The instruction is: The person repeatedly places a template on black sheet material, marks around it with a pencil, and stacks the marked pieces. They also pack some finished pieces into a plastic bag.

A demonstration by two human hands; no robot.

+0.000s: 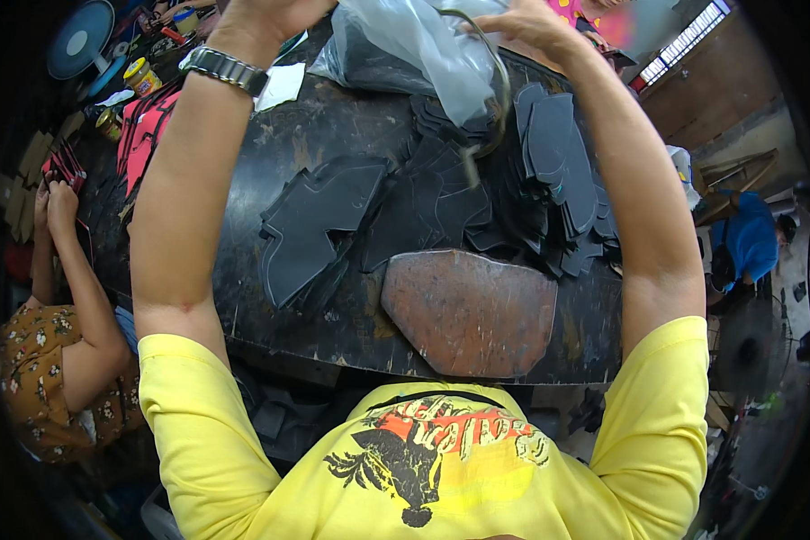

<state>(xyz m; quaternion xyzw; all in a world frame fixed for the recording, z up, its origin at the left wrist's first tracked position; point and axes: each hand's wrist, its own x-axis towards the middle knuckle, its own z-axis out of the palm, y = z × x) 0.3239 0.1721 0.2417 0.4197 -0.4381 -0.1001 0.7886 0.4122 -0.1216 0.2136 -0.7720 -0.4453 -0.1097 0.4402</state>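
Note:
Both my arms reach to the far side of a dark table. My left hand [283,13], with a metal watch on its wrist, is at the top edge beside a translucent plastic bag [409,45]; its fingers are cut off. My right hand [533,27] is at the bag's right side, its visible fingers stretched towards a thin olive strip [502,76] that loops down over the bag. Whether they touch the strip is unclear. Dark material shows through the bag. Below it lie stacks of black cut pieces [324,216] with pale outlines, and more black pieces [558,153] on the right.
A worn brown board [472,315] lies at the near table edge. Pink-red pieces [144,130], a yellow-labelled jar [141,77], white paper [281,86] and a fan [81,40] are at the left. A person in a floral top [67,369] works there. Other people are beyond.

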